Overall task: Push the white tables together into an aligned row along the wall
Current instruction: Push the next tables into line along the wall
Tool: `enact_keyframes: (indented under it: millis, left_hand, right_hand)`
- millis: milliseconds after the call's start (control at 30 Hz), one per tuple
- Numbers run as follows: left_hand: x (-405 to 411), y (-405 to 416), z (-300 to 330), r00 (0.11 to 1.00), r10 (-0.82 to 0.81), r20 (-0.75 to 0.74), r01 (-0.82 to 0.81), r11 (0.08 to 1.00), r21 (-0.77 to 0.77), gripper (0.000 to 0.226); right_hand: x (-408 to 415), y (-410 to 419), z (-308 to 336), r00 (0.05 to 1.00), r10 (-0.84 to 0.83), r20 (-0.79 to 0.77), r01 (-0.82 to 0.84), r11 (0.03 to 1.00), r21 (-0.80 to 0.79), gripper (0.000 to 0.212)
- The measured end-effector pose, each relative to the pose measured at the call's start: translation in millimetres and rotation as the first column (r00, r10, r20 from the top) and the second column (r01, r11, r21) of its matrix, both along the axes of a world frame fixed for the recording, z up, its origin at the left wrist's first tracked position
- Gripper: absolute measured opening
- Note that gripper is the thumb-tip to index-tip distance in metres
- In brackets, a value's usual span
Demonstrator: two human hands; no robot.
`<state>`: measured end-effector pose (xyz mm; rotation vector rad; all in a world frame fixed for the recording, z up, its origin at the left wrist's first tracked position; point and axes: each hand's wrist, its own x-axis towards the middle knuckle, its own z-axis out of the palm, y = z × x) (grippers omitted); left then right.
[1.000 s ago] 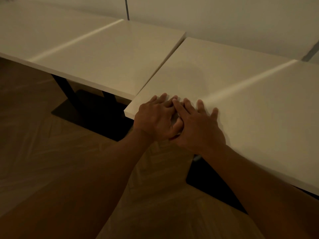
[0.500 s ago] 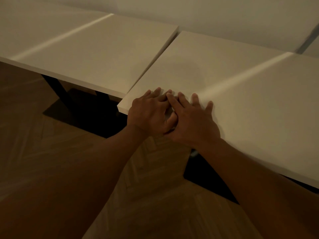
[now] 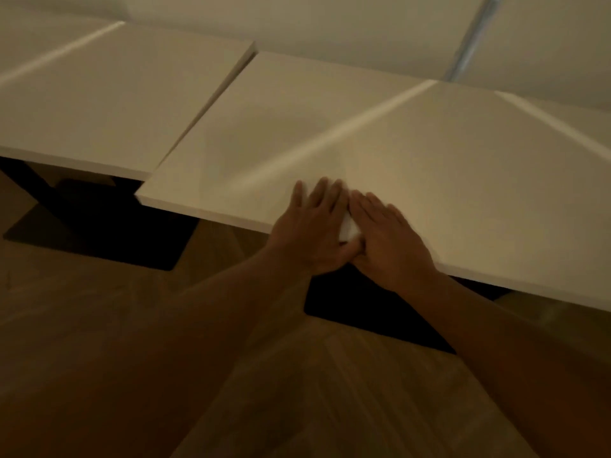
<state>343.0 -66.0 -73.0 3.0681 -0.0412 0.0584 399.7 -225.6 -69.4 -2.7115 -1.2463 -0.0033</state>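
Two white tables stand along the wall in dim light. The left table (image 3: 109, 104) lies further back. The right table (image 3: 330, 127) sticks out toward me, its near left corner past the left table's front edge, with a thin wedge gap between them that narrows at the wall. My left hand (image 3: 314, 229) and my right hand (image 3: 386, 239) lie flat side by side on the right table's front edge, fingers spread, thumbs touching. Neither hand grips anything.
The pale wall (image 3: 330, 28) runs behind the tables, with a grey vertical strip (image 3: 469, 38) at the upper right. Black table bases (image 3: 99, 223) sit on the wooden floor (image 3: 132, 325) beneath both tops.
Both hands have slid right along the right table's front edge, away from its left corner. The view has shifted, and the image is motion-blurred.
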Motion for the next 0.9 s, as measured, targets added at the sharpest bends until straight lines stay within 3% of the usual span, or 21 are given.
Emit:
enact_keyframes:
  millis: [300,467,633,900]
  left_hand:
    - [57.1,-195.8,-5.8,0.989,-0.150,-0.012,0.150,0.989,-0.012,0.111]
    - [85.8,-257.0,-4.1,0.974,-0.223,-0.031,0.224,0.973,0.048,0.114]
    - [107.6,-291.9,-4.8,0.969,-0.242,0.049,0.236,0.967,0.096,0.111]
    - [108.1,-290.2,-8.0,0.975,-0.208,0.078,0.200,0.974,0.103,0.114]
  right_hand:
    - [46.7,-221.3,14.6,0.997,-0.051,0.054,0.061,0.977,-0.204,0.079]
    - [74.9,-305.1,16.9,0.990,-0.105,0.095,0.124,0.966,-0.227,0.095]
    - [108.9,-343.0,11.3,0.986,-0.125,0.107,0.145,0.965,-0.218,0.105]
    - [114.2,-346.9,-9.1,0.981,-0.103,0.167,0.117,0.990,-0.077,0.101]
